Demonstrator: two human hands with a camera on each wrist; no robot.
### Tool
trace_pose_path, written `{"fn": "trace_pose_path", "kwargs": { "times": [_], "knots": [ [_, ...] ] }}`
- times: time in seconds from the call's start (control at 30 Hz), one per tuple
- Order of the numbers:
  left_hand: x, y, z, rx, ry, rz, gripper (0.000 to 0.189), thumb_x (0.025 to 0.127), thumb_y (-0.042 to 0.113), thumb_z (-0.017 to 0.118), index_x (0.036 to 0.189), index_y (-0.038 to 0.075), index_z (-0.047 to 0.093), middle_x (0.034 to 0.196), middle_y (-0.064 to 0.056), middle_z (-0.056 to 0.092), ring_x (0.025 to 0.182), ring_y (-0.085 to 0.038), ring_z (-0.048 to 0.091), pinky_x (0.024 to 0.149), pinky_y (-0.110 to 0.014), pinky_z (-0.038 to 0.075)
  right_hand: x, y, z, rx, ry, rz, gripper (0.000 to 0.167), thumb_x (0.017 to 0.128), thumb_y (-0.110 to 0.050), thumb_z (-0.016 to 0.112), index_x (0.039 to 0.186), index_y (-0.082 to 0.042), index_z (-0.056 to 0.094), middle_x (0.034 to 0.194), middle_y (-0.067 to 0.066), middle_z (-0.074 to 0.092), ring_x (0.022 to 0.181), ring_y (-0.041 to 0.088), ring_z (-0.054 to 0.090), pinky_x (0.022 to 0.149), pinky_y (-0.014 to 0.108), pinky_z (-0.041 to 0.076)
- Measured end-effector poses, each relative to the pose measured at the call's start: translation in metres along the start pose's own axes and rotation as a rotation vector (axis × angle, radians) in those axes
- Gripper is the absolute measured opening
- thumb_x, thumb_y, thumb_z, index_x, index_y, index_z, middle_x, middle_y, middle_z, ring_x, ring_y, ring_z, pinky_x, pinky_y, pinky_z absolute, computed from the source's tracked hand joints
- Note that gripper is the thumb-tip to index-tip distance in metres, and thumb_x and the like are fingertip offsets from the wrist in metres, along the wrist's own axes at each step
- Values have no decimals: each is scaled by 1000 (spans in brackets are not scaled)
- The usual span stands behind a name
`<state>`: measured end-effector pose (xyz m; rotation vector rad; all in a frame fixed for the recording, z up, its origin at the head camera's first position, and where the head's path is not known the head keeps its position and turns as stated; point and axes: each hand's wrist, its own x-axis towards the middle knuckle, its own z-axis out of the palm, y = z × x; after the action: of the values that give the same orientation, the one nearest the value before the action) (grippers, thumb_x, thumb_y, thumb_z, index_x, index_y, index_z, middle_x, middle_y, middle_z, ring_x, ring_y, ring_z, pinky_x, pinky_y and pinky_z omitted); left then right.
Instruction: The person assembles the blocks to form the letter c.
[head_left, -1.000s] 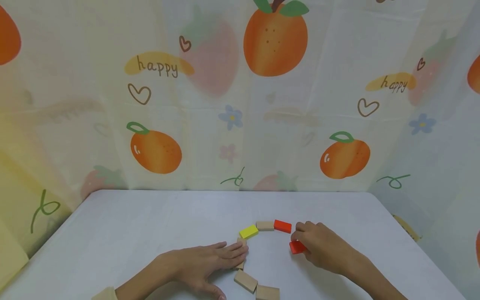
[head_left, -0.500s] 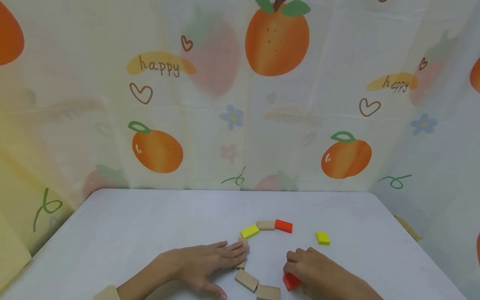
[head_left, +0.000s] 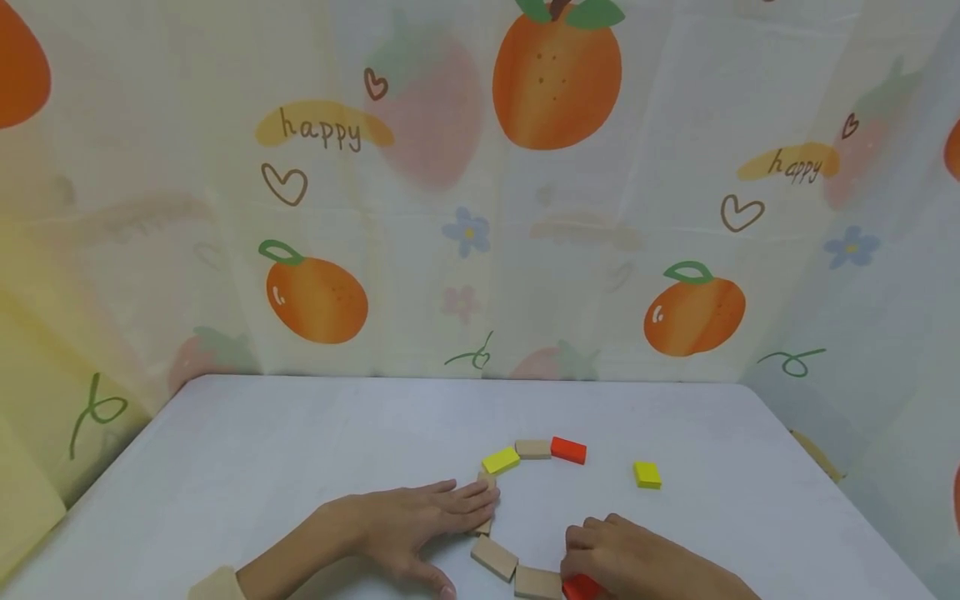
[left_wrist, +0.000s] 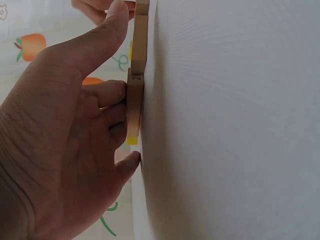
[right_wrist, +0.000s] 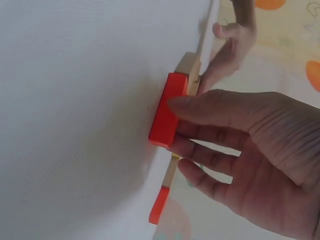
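Note:
My right hand pinches a red wooden block between thumb and fingers, low at the table's front. One end of it meets a plain wooden block at the near end of a curved row. With its fingers straight, my left hand rests on plain blocks at the row's left side, partly hiding them; one plain block bears a number. The row curves past another plain block below the left fingers. At the far side stand a yellow block, a plain block and a second red block.
A loose yellow block lies on the white table, right of the row's far end. Behind the table hangs a curtain printed with fruit; it also runs along both sides.
The right hand has carried the red block toward the table's front, up to the row's near end. This uncovered the loose yellow block. The left hand has stayed in place.

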<state>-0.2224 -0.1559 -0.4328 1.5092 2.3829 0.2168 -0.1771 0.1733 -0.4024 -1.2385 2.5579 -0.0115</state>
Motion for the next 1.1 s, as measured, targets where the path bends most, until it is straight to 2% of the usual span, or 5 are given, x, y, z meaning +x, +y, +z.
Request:
{"fn": "trace_pose_path", "kwargs": {
  "times": [0.07,0.23,0.37,0.9,1.1],
  "knots": [
    [0,0,0,-6,-5,-6,94,97,70,53,168,19,21,177,3,15,166,-17,15,131,-50,30,-2,1,0,2,4,-1,26,86,-35,86,109,-31,75,96,-21,62,83,-7,47,79,18,52],
    [0,0,0,-18,-7,-9,94,97,70,54,168,19,21,177,4,15,166,-18,16,130,-51,30,-5,1,-2,64,-11,112,24,84,-28,88,104,-32,76,92,-24,59,82,-7,46,80,20,52],
    [0,-1,0,-14,-5,-5,94,97,70,55,168,18,21,177,3,15,166,-19,16,130,-51,30,-4,0,-4,92,-23,144,22,84,-28,89,102,-33,77,89,-23,57,80,-6,46,78,20,52],
    [-1,2,-1,2,-7,-12,95,97,70,55,168,19,20,177,3,15,166,-17,16,131,-48,30,-9,0,-2,63,40,88,26,85,-24,88,105,-32,75,91,-24,58,81,-7,47,81,21,53],
    [-1,2,0,-1,-5,-11,95,96,71,54,168,19,20,177,3,15,166,-17,16,131,-49,29,-9,-1,-3,66,32,105,27,85,-24,88,106,-32,74,91,-24,58,81,-6,47,81,21,54]
  ]
}}
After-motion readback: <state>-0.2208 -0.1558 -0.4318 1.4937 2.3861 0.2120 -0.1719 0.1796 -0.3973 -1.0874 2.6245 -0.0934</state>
